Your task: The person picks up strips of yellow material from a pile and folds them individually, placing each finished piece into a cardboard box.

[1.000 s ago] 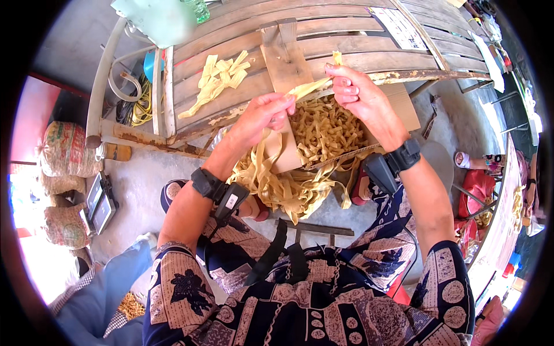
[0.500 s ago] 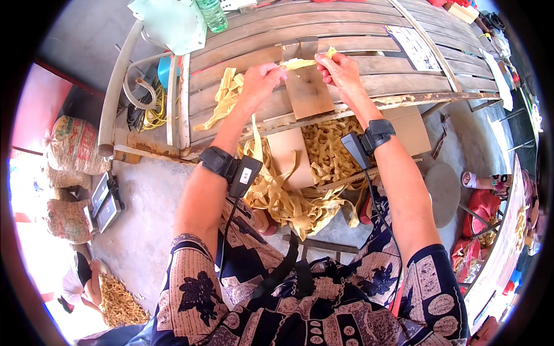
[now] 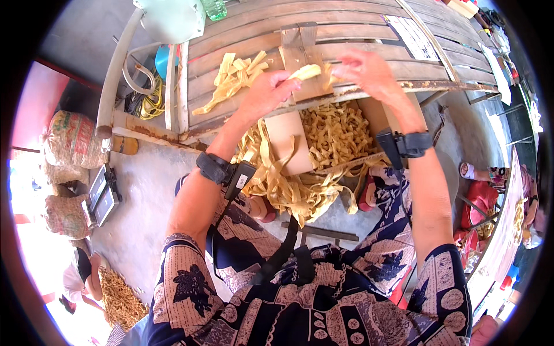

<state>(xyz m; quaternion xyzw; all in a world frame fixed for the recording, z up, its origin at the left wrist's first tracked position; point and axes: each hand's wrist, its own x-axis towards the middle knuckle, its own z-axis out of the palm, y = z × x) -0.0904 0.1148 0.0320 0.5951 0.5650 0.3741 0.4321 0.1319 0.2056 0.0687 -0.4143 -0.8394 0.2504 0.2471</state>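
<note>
My left hand [image 3: 270, 92] pinches a pale yellow dried strip [image 3: 306, 72] between thumb and fingers, over the front edge of a slatted bench. Smeared by motion, my right hand [image 3: 366, 70] is just to the right of it, beside a yellowish strip end [image 3: 329, 76]; whether its fingers hold anything cannot be made out. Beneath the hands a wooden board [image 3: 311, 83] lies across the slats. Left of it on the bench is a small pile of similar strips [image 3: 234, 75]. Below the bench edge, many short folded pieces [image 3: 337, 132] fill a cardboard box.
A heap of long loose strips [image 3: 294, 196] hangs between my knees. The bench [image 3: 346, 30] has a rusty front rail. Left are woven sacks [image 3: 75, 138], a dark flat device [image 3: 104, 196] and a person [image 3: 81, 277] beside a brown pile. A printed sheet [image 3: 412, 37] lies on the bench.
My right hand has swung right and away from the left one. The strip, stretched between both hands before, now shows as a short thick piece in my left hand, held lower.
</note>
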